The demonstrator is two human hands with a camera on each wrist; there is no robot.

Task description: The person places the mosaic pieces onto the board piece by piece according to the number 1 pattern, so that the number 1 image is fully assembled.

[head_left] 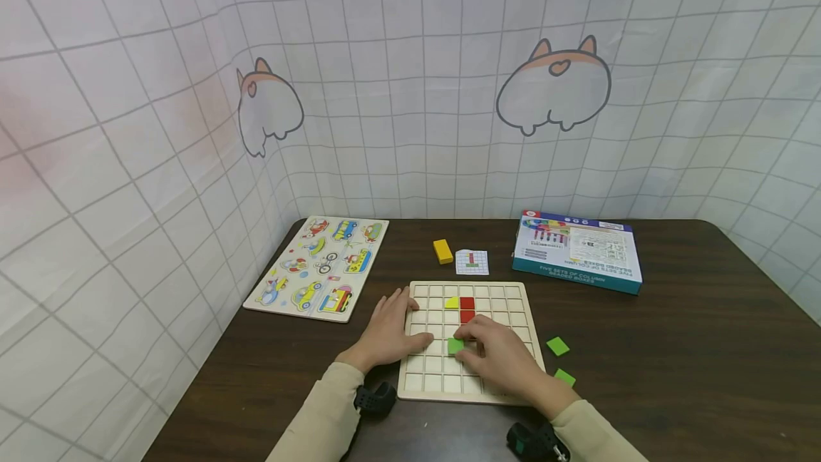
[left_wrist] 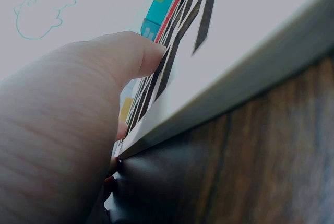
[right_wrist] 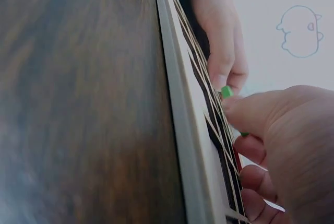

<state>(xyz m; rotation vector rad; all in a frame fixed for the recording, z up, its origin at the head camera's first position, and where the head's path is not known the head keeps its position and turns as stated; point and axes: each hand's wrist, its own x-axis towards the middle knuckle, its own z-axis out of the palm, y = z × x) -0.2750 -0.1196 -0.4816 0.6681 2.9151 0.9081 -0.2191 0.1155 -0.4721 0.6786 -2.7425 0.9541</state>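
A square wooden grid board [head_left: 415, 382] lies flat on the dark table. My right hand [head_left: 503, 355] pinches a green square tile [head_left: 455, 346] between thumb and fingers, close over the middle of the grid. In the right wrist view the green tile [right_wrist: 226, 92] shows at the thumb tip, tilted on edge. Spread over the board's left edge is my left hand [head_left: 385, 337], its thumb resting on the grid. A yellow tile [head_left: 452, 302] and two red tiles [head_left: 467, 303] sit in the upper cells, the lower red one partly covered by the right fingers.
Two loose green tiles [head_left: 558, 346] lie right of the board. Behind it are a yellow block [head_left: 442, 252] and a small pattern card [head_left: 472, 262]. A teal-sided box [head_left: 577, 252] stands at back right, and a vehicle picture board [head_left: 314, 269] lies at back left.
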